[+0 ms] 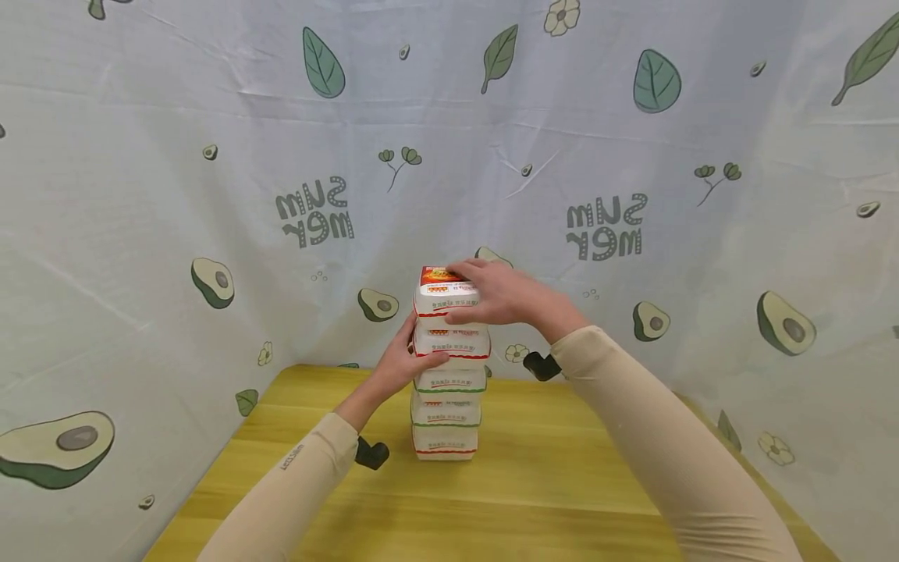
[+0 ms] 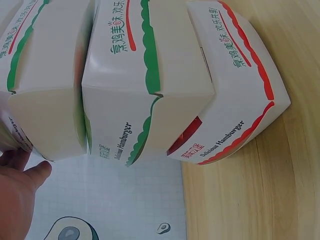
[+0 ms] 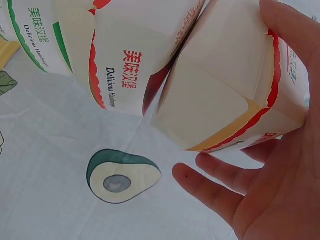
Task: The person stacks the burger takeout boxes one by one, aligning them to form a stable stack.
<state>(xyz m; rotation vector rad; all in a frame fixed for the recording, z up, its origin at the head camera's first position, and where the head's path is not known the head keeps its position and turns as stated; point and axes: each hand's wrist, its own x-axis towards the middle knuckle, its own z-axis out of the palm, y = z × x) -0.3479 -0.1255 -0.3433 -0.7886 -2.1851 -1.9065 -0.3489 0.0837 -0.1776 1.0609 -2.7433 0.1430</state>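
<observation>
Several white paper hamburger boxes stand in one column on the wooden table (image 1: pixel 548 499). My right hand (image 1: pixel 502 293) holds the top hamburger box (image 1: pixel 444 303) from its right side, thumb toward me and fingers reaching over it. The right wrist view shows this red-trimmed top box (image 3: pixel 215 95) tilted against the box below (image 3: pixel 120 55), a narrow wedge between them. On the left, my left hand (image 1: pixel 400 365) grips the second box (image 1: pixel 449 343), its thumb across the front. Below it are two green-trimmed boxes (image 1: pixel 449 381) and a red-trimmed bottom box (image 1: pixel 445 446).
A pale curtain (image 1: pixel 449 117) printed with avocados and leaves hangs behind the table and along both sides. The column stands near the table's back edge. Dark pieces (image 1: pixel 372 453) stick out at both wrists.
</observation>
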